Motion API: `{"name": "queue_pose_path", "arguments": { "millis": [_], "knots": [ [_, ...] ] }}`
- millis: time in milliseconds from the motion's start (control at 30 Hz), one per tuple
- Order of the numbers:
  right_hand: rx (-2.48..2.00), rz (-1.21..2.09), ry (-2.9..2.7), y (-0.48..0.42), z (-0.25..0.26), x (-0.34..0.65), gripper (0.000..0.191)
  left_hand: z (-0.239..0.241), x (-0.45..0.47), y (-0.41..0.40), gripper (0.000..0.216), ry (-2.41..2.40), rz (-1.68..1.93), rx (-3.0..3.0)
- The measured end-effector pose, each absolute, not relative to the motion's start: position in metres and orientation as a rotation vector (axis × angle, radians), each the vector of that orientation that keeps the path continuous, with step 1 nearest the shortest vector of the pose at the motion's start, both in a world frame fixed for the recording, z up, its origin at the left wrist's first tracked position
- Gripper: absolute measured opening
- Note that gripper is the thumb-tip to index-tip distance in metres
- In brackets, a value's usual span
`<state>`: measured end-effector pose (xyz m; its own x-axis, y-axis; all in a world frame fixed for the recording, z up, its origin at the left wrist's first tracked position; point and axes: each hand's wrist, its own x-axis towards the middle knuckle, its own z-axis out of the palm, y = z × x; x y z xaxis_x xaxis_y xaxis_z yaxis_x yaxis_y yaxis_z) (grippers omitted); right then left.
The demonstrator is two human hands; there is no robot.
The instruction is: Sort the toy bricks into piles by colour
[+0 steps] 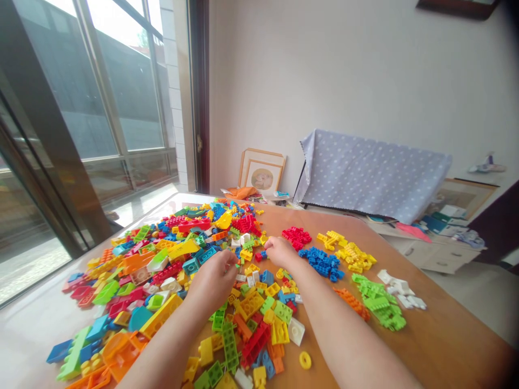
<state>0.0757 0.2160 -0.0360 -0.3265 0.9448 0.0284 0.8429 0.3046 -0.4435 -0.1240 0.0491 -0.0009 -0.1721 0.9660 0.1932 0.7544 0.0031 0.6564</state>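
A large mixed heap of toy building bricks (174, 265) in many colours covers the left and middle of the table. My left hand (214, 278) is low over the heap's middle, fingers curled down, thumb and fingertips close together; what they hold, if anything, is hidden. Just right of it, my right hand (280, 252) is at the heap's right edge with its fingers pinched; I cannot make out anything between them. Beyond and beside my right hand lie sorted piles of red bricks (296, 237), blue bricks (322, 263) and yellow bricks (356, 256).
Further right lie green bricks (379, 302), orange bricks (352, 303) and white pieces (401, 289). A yellow ring (305, 360) lies near the front. Behind the wooden table (430, 335) are a cloth-draped object (368, 173), a low cabinet (438, 254) and leaning frames (263, 170). Windows stand left.
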Motion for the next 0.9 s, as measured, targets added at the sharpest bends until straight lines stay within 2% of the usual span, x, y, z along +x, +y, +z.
{"name": "queue_pose_path", "arguments": {
  "millis": [133,333,567,700,900],
  "knots": [
    [-1.537,0.565,-2.337,0.212,-0.038,0.078,0.033,-0.002,-0.123,0.048,0.018,1.962,0.950,1.804],
    [-1.498,0.594,-2.260,0.200,-0.034,0.077,0.017,-0.005,-0.119,0.050,0.019,1.925,0.966,1.871],
    [-1.223,0.802,-2.119,0.166,-0.014,0.079,0.024,-0.009,-0.110,0.049,0.020,1.754,1.075,1.879],
    [-1.023,1.017,-1.981,0.138,-0.004,0.077,0.023,-0.010,-0.099,0.047,0.033,1.570,1.156,1.746],
    [-0.970,1.045,-1.942,0.109,-0.006,0.076,0.024,-0.008,-0.087,0.045,0.038,1.335,1.203,1.746]
  ]
}}
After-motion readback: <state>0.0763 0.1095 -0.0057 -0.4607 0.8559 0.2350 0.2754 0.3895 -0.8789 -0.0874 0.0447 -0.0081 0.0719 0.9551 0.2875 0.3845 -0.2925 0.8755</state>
